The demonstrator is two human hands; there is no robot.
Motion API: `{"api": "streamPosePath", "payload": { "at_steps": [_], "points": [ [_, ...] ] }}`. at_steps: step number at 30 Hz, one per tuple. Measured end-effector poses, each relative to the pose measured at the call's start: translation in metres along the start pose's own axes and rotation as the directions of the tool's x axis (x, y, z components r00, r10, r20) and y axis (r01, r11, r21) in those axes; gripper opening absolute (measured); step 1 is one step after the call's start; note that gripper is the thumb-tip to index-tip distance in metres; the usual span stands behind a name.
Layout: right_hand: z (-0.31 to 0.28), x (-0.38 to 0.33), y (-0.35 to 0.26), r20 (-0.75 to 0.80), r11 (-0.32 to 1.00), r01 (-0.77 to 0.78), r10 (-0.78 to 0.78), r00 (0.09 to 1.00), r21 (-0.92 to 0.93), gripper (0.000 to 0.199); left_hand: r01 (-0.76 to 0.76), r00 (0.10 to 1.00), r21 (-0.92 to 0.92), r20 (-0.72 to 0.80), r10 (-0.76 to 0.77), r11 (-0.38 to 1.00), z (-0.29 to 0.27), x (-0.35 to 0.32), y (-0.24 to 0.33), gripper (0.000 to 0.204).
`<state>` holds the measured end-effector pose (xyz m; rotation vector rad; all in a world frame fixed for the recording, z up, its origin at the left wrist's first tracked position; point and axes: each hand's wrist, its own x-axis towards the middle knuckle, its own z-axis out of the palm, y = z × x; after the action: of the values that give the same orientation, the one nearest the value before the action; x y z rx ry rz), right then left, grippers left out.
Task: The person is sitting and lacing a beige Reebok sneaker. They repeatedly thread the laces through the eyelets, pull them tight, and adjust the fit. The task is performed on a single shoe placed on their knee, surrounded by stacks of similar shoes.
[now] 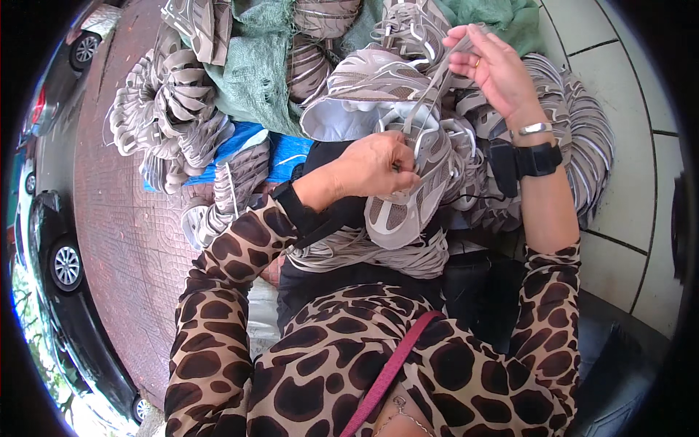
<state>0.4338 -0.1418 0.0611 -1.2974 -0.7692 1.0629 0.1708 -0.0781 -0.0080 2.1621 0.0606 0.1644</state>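
Observation:
A grey-beige shoe upper (393,211) with brown mesh panels rests across my lap, toe end toward me. My left hand (375,166) is closed at its left side, fingers curled against the eyelet area; what sits inside the fingers is hidden. Raised at the upper right, my right hand (499,73) pinches a flat grey shoelace (435,86). That lace runs taut down from the fingers to the eyelets of the upper. Just beyond lies another upper (378,80) with a white lining. A bundle of loose laces (364,251) lies over my thighs, under the toe of the upper.
Stacked uppers (171,95) lie to the left on red paving (120,226), beside a blue sheet (291,156). Green woven sacking (251,80) holds more at the back. Further stacks (582,138) stand right, by pale floor tiles (619,197). Parked cars (65,269) line the far left.

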Motion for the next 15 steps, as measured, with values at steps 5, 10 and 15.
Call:
{"api": "streamPosePath", "payload": {
  "at_steps": [5, 10, 15],
  "points": [
    [0.005, 0.007, -0.002, -0.003, 0.994, 0.022, -0.022, 1.000, -0.108, 0.033, -0.035, 0.979, 0.225, -0.187, 0.078, 0.974, 0.003, -0.007, -0.001, 0.019],
    [0.006, 0.010, 0.000, -0.001, 0.996, 0.020, -0.020, 1.000, -0.083, 0.033, -0.020, 0.996, 0.034, -0.087, 0.023, 0.999, 0.006, -0.005, 0.009, 0.013],
    [0.003, 0.007, 0.000, -0.009, 0.995, 0.018, -0.019, 1.000, -0.097, 0.034, -0.025, 0.968, 0.023, -0.248, 0.030, 0.999, 0.008, -0.011, 0.013, 0.024]
  ]
}}
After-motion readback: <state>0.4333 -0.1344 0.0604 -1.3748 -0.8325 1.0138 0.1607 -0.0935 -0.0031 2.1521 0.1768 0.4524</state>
